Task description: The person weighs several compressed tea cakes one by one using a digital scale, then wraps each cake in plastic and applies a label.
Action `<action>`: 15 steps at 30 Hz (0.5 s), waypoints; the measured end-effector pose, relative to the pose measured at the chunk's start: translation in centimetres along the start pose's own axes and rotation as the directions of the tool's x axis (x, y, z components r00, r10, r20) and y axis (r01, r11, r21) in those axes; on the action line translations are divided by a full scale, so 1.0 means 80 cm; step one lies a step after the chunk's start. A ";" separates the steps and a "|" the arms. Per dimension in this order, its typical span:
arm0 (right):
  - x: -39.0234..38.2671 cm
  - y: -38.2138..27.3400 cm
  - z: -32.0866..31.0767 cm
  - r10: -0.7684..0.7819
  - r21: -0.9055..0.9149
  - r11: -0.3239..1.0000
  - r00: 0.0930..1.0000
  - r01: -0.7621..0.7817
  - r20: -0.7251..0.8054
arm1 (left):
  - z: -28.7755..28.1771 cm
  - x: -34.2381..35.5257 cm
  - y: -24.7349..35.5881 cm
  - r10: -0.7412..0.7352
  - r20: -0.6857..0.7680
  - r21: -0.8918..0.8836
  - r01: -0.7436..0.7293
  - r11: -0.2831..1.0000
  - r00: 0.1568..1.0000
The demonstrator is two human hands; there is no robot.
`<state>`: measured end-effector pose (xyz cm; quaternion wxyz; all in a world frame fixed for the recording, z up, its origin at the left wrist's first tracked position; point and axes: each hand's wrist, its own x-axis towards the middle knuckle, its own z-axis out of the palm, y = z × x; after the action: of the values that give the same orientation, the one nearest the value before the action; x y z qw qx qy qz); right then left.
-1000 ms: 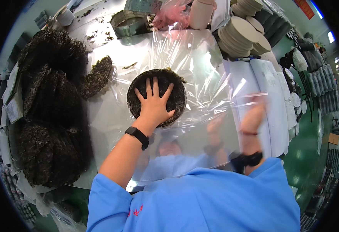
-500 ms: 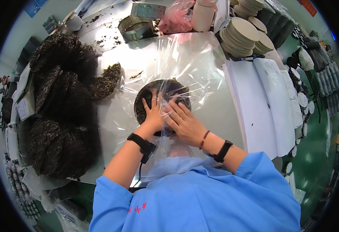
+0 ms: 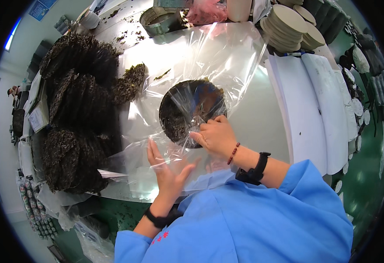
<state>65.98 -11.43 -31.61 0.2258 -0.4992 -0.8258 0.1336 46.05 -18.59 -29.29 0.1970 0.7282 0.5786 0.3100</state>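
Observation:
A round dark disc of pressed, leafy-looking material point(image 3: 179, 107) lies under clear plastic film point(image 3: 218, 57) on a pale shiny sheet point(image 3: 262, 122). My right hand point(image 3: 213, 135) has its fingers curled at the disc's lower right edge, gripping the crinkled film there. Below and left of the disc, my left hand point(image 3: 168, 171) is raised with fingers apart, against or just under the film; exact contact is unclear. A loose ragged piece of the same dark material point(image 3: 130, 83) rests to the upper left of the disc.
Tall dark stacks point(image 3: 73, 101) line the left. Metal rings point(image 3: 159, 22), a pink bag point(image 3: 205, 11) and a pale container point(image 3: 238, 8) sit at the back. Cream round discs point(image 3: 281, 26) are piled at the back right, above white paper sheets point(image 3: 314, 114).
My left hand has come off the disc and moved down toward me. My right hand came in from the right onto the disc, then curled at its near edge. The film now covers the disc.

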 end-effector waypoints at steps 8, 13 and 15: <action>-0.056 0.072 -0.026 0.171 0.299 0.953 0.909 -0.054 -0.380 | 0.091 0.137 0.010 0.171 0.211 0.331 -0.235 0.914 0.962; 0.021 0.100 -0.067 0.462 0.960 -0.207 0.847 -0.186 0.264 | 0.086 0.121 0.056 0.172 0.590 0.174 -0.333 0.927 0.789; 0.044 0.103 -0.078 0.383 0.920 0.304 0.916 -0.246 0.118 | 0.084 0.126 0.067 0.072 0.618 0.234 -0.271 0.934 0.783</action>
<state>74.05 -4.52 -29.10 0.4844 -0.4458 -0.4792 0.5805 55.89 -9.77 -28.47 0.2233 0.8604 0.4579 -0.0144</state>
